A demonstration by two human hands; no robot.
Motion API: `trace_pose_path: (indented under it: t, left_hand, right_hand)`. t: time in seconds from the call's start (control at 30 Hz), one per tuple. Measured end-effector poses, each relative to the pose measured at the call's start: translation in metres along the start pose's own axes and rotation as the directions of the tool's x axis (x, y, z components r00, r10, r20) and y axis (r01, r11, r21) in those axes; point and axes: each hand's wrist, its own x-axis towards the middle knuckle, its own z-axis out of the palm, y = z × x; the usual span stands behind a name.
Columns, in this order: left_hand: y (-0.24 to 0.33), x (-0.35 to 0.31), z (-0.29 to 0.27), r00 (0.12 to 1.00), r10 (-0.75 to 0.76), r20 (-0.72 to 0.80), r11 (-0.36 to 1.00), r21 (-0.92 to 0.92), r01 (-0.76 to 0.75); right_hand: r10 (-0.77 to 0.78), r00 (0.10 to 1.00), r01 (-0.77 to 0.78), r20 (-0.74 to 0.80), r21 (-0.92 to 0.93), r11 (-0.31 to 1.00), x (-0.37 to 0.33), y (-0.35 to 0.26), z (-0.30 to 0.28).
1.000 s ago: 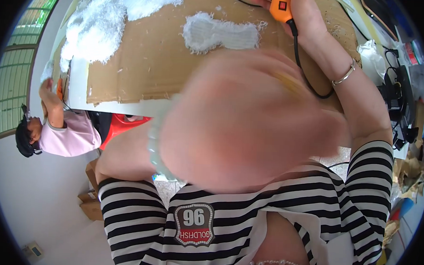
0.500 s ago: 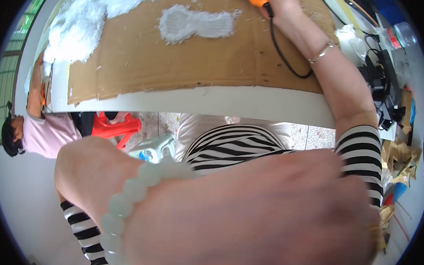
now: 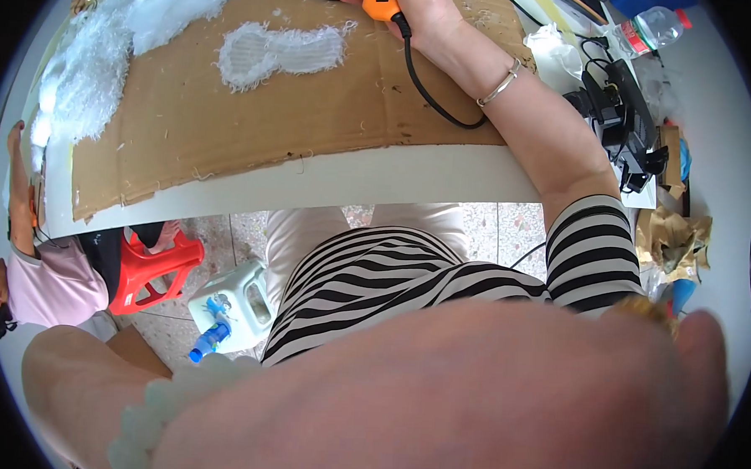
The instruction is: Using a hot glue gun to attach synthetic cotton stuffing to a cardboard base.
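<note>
At the table's far side my right hand (image 3: 435, 19) is closed round an orange corded tool (image 3: 381, 0) with a small switch on its body. Its tip lies past the picture's upper edge. A black cord loops from the handle beside my wrist. My left hand (image 3: 460, 397), wearing pale green beads at the wrist, is raised very close to the camera and blurred; its fingers cannot be made out. Left of the tool, a white fringed piece of fabric (image 3: 281, 56), narrower at its middle, lies flat on brown cardboard (image 3: 313, 119). Neither hand touches it.
White fluffy material (image 3: 85, 79) is heaped at the table's left. Black adapters and cables (image 3: 620, 111), crumpled white tissue (image 3: 555, 49) and a clear bottle (image 3: 652, 33) are at right. Below stand a red stool (image 3: 160, 267) and a pale stool (image 3: 242, 304). Another person (image 3: 55, 279) sits at left.
The whole view has shifted, so the table and its things sit further left. My blurred left hand is lower in the picture. My right hand still holds the orange tool.
</note>
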Motion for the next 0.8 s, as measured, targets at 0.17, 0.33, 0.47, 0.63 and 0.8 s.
trace_pose_path:
  t: [0.17,0.33,0.47,0.63,0.8]
  left_hand:
    - [0.02,-0.015,-0.013,0.996,-0.085,0.007,0.992,0.095,0.084]
    - [0.023,-0.05,-0.021,0.989,-0.15,0.012,0.865,0.485,0.125]
    - [-0.045,-0.1,-0.101,0.956,0.061,-0.287,0.392,0.888,0.241]
    - [-0.084,-0.154,-0.181,0.593,-0.19,-0.783,0.323,0.52,0.79]
    - [-0.11,-0.15,-0.194,0.499,-0.356,-0.79,0.249,0.434,0.865]
  right_hand:
    - [-0.006,0.999,0.006,0.042,0.002,1.0,0.003,0.009,0.01]
    - [-0.067,0.998,0.07,0.021,-0.133,0.989,-0.013,-0.019,0.017]
    - [-0.055,0.997,0.05,-0.046,-0.101,0.994,-0.019,-0.03,-0.012]
    - [-0.193,0.981,0.19,0.014,-0.246,0.95,-0.044,-0.085,-0.042]
    - [-0.361,0.93,0.338,-0.064,-0.237,0.911,-0.068,-0.122,-0.059]
